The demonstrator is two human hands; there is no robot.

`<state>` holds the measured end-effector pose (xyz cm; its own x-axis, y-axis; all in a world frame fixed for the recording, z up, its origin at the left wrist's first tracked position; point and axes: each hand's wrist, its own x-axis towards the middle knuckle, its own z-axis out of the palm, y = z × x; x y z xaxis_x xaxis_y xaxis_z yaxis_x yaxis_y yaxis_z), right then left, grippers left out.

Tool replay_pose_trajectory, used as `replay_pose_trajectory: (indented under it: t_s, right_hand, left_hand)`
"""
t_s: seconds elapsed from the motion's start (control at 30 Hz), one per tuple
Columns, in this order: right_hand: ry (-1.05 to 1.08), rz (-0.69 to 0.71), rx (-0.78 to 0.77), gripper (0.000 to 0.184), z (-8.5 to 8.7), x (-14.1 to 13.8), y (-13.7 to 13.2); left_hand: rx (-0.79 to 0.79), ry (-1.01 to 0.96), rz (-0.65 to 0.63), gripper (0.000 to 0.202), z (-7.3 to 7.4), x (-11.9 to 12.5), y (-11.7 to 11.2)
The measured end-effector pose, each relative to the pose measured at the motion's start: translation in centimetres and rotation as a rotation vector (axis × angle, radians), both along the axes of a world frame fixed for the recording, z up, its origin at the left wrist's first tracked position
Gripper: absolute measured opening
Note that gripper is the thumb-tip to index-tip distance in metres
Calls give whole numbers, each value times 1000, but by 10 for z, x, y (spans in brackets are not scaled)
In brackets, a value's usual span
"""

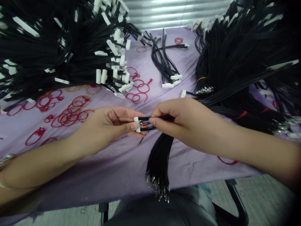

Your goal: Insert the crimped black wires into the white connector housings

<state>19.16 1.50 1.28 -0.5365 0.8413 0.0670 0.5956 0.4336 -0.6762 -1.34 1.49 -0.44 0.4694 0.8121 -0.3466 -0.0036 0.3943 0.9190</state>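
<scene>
My left hand (110, 124) pinches a small white connector (137, 124) between thumb and fingers. My right hand (178, 117) is closed on thin black wires (147, 123) that run into that connector; fingertips of both hands nearly meet. From under my right hand a bundle of black wires (160, 160) hangs down over the table's front edge, its metal-tipped ends (158, 186) dangling above my lap.
A purple cloth (113, 163) covers the table. A big heap of black wires with white connectors (70, 47) fills the far left. Another black wire heap (244, 62) lies right. Red rubber bands (68, 114) lie scattered. A few finished wires (164, 66) lie at the back centre.
</scene>
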Motion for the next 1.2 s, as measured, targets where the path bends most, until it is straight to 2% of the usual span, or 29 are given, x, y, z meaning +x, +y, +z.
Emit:
replay_pose_trajectory:
  t_s: [0.33, 0.67, 0.9, 1.2]
  right_hand:
    - [42, -24, -43, 15, -1, 0, -1]
    - [27, -1, -54, 19, 0, 0, -2]
    - [19, 11, -97, 22, 1, 0, -3]
    - [17, -4, -54, 19, -4, -3, -6]
  left_hand:
    - [7, -2, -13, 14, -2, -3, -1]
    - [-8, 34, 5, 21, -1, -2, 0]
    - [-1, 24, 2, 18, 0, -2, -1]
    - [43, 13, 4, 18, -4, -1, 0]
